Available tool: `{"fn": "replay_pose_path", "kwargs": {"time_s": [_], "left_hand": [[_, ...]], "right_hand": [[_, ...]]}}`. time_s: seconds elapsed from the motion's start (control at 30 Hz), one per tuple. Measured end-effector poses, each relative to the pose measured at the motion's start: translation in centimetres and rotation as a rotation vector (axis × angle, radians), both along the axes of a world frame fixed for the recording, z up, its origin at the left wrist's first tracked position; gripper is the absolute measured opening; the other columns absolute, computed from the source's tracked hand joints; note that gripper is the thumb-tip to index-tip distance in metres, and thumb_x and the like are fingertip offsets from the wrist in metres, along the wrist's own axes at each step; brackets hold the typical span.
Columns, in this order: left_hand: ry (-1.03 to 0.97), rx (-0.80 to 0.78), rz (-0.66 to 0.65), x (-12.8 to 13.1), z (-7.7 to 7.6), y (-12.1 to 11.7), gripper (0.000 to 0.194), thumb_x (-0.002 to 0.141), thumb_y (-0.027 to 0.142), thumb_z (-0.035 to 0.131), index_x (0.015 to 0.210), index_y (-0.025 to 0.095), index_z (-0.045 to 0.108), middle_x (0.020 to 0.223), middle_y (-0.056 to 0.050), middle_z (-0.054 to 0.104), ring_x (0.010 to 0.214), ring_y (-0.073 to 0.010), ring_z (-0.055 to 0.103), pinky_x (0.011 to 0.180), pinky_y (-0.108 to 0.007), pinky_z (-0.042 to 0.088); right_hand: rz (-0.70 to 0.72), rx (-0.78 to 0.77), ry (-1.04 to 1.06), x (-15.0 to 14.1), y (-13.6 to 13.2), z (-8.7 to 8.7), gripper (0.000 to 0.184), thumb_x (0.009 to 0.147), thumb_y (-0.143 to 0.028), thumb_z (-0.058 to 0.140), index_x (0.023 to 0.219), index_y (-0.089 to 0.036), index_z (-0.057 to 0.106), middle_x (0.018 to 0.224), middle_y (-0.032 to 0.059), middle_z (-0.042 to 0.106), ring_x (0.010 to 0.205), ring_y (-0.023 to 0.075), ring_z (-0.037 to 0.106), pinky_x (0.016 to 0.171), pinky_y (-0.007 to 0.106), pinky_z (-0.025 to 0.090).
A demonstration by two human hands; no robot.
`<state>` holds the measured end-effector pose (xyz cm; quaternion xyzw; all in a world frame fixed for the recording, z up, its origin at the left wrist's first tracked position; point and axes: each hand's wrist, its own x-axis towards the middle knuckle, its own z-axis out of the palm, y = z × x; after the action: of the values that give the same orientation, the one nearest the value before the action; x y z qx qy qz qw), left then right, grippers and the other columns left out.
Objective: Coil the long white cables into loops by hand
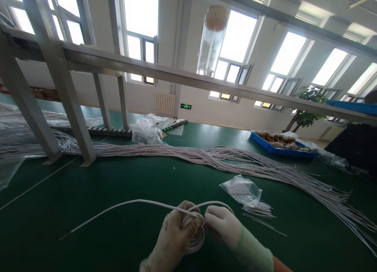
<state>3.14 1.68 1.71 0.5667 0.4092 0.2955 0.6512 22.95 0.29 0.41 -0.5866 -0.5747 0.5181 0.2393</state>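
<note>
My left hand (pixel 172 234), in a pale glove, grips a small coil of white cable (pixel 196 236) low in the middle of the view. My right hand (pixel 225 225), gloved too, pinches the same cable at the top of the coil, touching the left hand. The cable's loose tail (pixel 118 207) arcs away to the left over the green tabletop (pixel 118 185) and ends near the lower left.
A long bundle of white cables (pixel 224 158) runs across the table behind my hands. A clear bag of thin ties (pixel 243 190) lies just right of them. Grey frame legs (pixel 73 115) stand at left, crumpled plastic bags (pixel 147 130) farther back, a blue tray (pixel 279 144) at right.
</note>
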Motion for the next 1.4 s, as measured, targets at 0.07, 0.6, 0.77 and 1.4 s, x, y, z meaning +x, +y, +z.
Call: {"fn": "replay_pose_path", "kwargs": {"time_s": [0.07, 0.6, 0.77, 1.4], "left_hand": [[-0.155, -0.145, 0.032, -0.3, -0.1, 0.2, 0.052, 0.08, 0.065, 0.072, 0.103, 0.019, 0.062, 0.105, -0.011, 0.069, 0.102, -0.0331, 0.065, 0.092, -0.049, 0.052], [-0.151, -0.069, -0.061, -0.4, 0.2, 0.0, 0.049, 0.079, 0.061, 0.076, 0.102, 0.019, 0.065, 0.105, -0.01, 0.068, 0.101, -0.032, 0.065, 0.089, -0.048, 0.053], [-0.014, -0.038, -0.005, 0.0, 0.3, 0.0, 0.046, 0.083, 0.054, 0.074, 0.112, 0.021, 0.065, 0.111, -0.01, 0.071, 0.106, -0.0345, 0.067, 0.09, -0.049, 0.054], [-0.274, -0.265, 0.063, -0.9, 0.4, 0.1, 0.08, 0.066, 0.07, 0.082, 0.119, 0.014, 0.059, 0.128, -0.019, 0.062, 0.12, -0.0406, 0.06, 0.101, -0.054, 0.05]], "right_hand": [[-0.016, 0.115, 0.029, 0.5, -0.4, 0.6, 0.02, 0.099, -0.032, 0.045, 0.089, -0.02, 0.057, 0.066, -0.0042, 0.049, 0.052, 0.0133, 0.044, 0.049, 0.026, 0.04], [-0.024, 0.213, -0.059, -0.2, -0.5, -0.3, 0.02, 0.09, -0.026, 0.052, 0.071, -0.022, 0.052, 0.064, -0.0022, 0.048, 0.058, 0.016, 0.045, 0.055, 0.03, 0.039], [-0.065, -0.035, 0.147, -0.2, 0.0, -1.5, 0.031, 0.091, -0.047, 0.051, 0.071, -0.024, 0.047, 0.054, -0.0074, 0.038, 0.04, 0.0112, 0.033, 0.038, 0.025, 0.028], [-0.191, 0.368, 0.015, -2.4, -2.5, 0.0, 0.032, 0.097, -0.048, 0.059, 0.097, -0.02, 0.074, 0.095, 0.0069, 0.064, 0.087, 0.0252, 0.065, 0.075, 0.037, 0.056]]}}
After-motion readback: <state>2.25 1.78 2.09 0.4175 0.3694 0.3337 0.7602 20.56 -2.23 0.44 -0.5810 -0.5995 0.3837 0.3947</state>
